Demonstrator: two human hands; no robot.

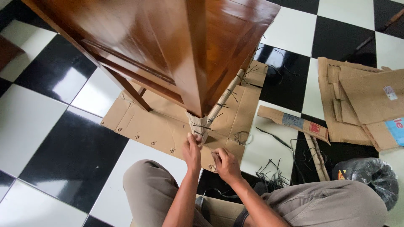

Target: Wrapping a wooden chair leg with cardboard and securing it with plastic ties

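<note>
While the wrapped cabinet leg (198,128) stands, both hands (192,152) (226,165) touch its base.

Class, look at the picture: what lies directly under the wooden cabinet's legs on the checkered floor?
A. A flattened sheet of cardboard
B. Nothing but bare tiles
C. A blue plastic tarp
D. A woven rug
A: the wooden cabinet stands on a flattened cardboard sheet spread over the black-and-white tiles, and both hands, left hand and right hand, work at the paper-wrapped leg resting on it.
</note>
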